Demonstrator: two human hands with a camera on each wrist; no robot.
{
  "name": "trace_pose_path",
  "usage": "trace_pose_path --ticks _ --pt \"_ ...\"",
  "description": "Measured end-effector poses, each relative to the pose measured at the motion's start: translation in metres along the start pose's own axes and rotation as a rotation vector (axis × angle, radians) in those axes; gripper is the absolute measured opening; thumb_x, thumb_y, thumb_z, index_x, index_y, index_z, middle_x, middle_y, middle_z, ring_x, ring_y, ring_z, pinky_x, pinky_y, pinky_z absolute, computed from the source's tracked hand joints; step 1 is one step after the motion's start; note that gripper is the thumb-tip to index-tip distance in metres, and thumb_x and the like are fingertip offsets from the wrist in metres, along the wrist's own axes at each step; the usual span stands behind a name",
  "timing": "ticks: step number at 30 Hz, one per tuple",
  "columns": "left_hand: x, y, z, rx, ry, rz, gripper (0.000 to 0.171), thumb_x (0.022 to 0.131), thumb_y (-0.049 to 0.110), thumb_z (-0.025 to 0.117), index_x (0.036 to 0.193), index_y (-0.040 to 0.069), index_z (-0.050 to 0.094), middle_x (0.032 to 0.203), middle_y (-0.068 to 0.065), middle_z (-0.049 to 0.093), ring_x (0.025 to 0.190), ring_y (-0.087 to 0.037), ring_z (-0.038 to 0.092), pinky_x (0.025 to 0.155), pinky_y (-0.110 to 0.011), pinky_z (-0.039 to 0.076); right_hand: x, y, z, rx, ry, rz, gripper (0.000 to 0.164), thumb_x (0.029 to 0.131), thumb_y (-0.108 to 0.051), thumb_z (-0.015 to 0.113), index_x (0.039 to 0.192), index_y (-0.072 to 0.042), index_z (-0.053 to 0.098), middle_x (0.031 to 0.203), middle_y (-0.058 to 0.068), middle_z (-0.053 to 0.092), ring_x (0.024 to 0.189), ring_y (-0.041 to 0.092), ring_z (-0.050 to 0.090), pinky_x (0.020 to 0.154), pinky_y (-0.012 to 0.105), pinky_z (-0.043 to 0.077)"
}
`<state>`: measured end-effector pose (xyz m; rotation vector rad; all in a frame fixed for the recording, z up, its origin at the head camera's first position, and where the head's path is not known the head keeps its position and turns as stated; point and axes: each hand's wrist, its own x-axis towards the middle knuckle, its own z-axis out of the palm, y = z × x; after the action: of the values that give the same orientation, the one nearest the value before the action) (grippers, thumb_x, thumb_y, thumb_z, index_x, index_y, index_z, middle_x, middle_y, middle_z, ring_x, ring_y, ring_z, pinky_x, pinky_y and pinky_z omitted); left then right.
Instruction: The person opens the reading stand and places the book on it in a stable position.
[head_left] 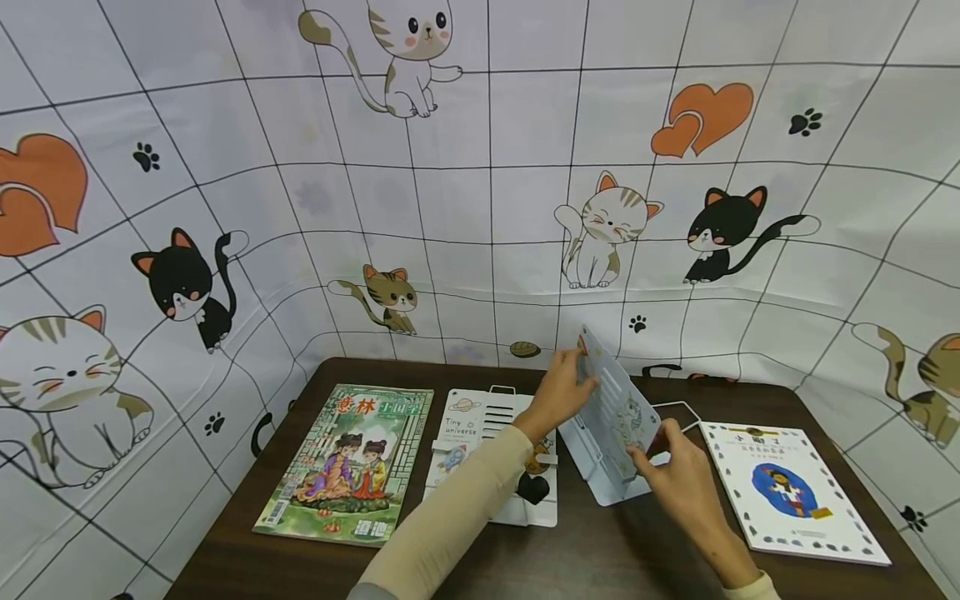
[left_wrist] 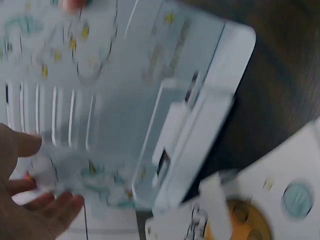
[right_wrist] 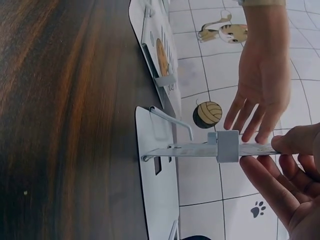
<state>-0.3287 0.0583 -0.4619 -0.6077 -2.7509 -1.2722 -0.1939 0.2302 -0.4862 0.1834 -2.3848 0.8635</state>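
A light-blue folding book stand (head_left: 615,400) with printed drawings and slots stands partly unfolded on the table, its panel raised at an angle from the base plate (head_left: 592,467). My right hand (head_left: 686,475) pinches the panel's near edge between thumb and fingers, also plain in the right wrist view. Beside the panel's far upper part is my left hand (head_left: 558,396). Its fingers look fairly straight in the right wrist view, close to the panel; whether they touch it I cannot tell. The left wrist view shows the panel's slots and wire support (left_wrist: 150,145), slightly blurred.
A second book stand (head_left: 457,417), white with "Tiny universe" print, lies flat left of the blue one, partly behind my left forearm. A green illustrated magazine (head_left: 352,467) lies farther left. At the right lies a white book (head_left: 795,492). Cat-printed cloth (head_left: 525,200) hangs behind the table.
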Motion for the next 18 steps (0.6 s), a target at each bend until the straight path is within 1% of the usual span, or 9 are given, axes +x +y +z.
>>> trace_pose_path --ticks 2,4,6,8,11,13,14,15,18 --pt "-0.011 0.007 0.002 -0.004 0.021 0.009 0.06 0.108 0.032 0.063 0.158 0.002 0.046 0.152 -0.017 0.05 0.127 -0.03 0.064 0.097 -0.035 0.059 0.0 0.001 0.0 0.016 -0.005 0.0 0.04 0.08 -0.001 0.091 0.092 -0.006 0.054 0.076 0.005 0.072 0.06 0.002 0.063 0.052 0.025 0.05" --pt "-0.024 0.017 0.004 -0.029 0.04 0.022 0.063 0.107 0.038 0.063 0.157 0.003 0.046 0.15 -0.017 0.05 0.125 -0.03 0.064 0.095 -0.035 0.059 0.0 0.001 0.0 0.034 -0.011 0.002 0.039 0.08 -0.001 0.091 0.091 -0.006 0.054 0.076 0.004 0.071 0.062 0.002 0.064 0.053 0.022 0.051" --pt "-0.038 0.026 0.007 -0.051 0.048 0.024 0.071 0.104 0.048 0.064 0.158 0.006 0.045 0.152 -0.015 0.048 0.125 -0.029 0.064 0.096 -0.037 0.059 0.0 0.003 -0.001 0.051 -0.02 0.0 0.039 0.08 0.0 0.091 0.092 -0.006 0.054 0.076 0.004 0.071 0.066 0.004 0.067 0.054 0.019 0.052" --pt "-0.051 0.036 0.012 -0.065 0.039 0.025 0.081 0.1 0.057 0.066 0.161 0.011 0.041 0.157 -0.012 0.044 0.127 -0.029 0.063 0.096 -0.039 0.059 0.0 0.003 -0.001 0.066 -0.025 -0.003 0.038 0.079 0.004 0.09 0.094 -0.005 0.056 0.077 0.004 0.071 0.072 0.009 0.07 0.057 0.019 0.055" --pt "-0.066 0.046 0.022 -0.062 0.013 0.05 0.095 0.094 0.066 0.07 0.165 0.016 0.033 0.165 -0.009 0.035 0.137 -0.028 0.057 0.101 -0.041 0.058 0.0 0.005 -0.003 0.061 -0.041 0.009 0.037 0.078 0.009 0.087 0.094 -0.006 0.057 0.077 0.003 0.069 0.07 0.011 0.066 0.057 0.022 0.052" --pt "-0.072 0.05 0.029 -0.053 0.015 0.088 0.099 0.092 0.065 0.074 0.166 0.015 0.031 0.167 -0.009 0.032 0.142 -0.027 0.053 0.104 -0.04 0.057 0.0 0.006 -0.004 0.056 -0.05 0.019 0.037 0.076 0.013 0.084 0.094 -0.007 0.058 0.077 0.003 0.067 0.069 0.011 0.062 0.057 0.025 0.049" --pt "-0.074 0.051 0.032 -0.046 0.028 0.107 0.097 0.093 0.062 0.076 0.165 0.014 0.031 0.167 -0.01 0.032 0.144 -0.027 0.051 0.107 -0.039 0.055 0.0 0.007 -0.004 0.056 -0.056 0.026 0.038 0.075 0.013 0.083 0.093 -0.007 0.057 0.079 0.003 0.068 0.071 0.01 0.063 0.058 0.026 0.049" --pt "-0.075 0.051 0.034 -0.039 0.046 0.123 0.095 0.094 0.058 0.077 0.164 0.012 0.032 0.166 -0.011 0.033 0.146 -0.026 0.049 0.11 -0.038 0.054 0.0 0.008 -0.003 0.06 -0.063 0.031 0.038 0.075 0.013 0.084 0.093 -0.007 0.056 0.08 0.004 0.068 0.075 0.01 0.065 0.059 0.028 0.051" --pt "-0.076 0.05 0.039 -0.025 0.106 0.162 0.082 0.096 0.045 0.079 0.158 0.009 0.038 0.16 -0.011 0.038 0.141 -0.023 0.052 0.11 -0.033 0.052 0.001 0.011 -0.004 0.115 -0.089 0.03 0.038 0.077 0.012 0.085 0.094 -0.005 0.057 0.091 0.008 0.073 0.094 0.008 0.07 0.066 0.033 0.062"
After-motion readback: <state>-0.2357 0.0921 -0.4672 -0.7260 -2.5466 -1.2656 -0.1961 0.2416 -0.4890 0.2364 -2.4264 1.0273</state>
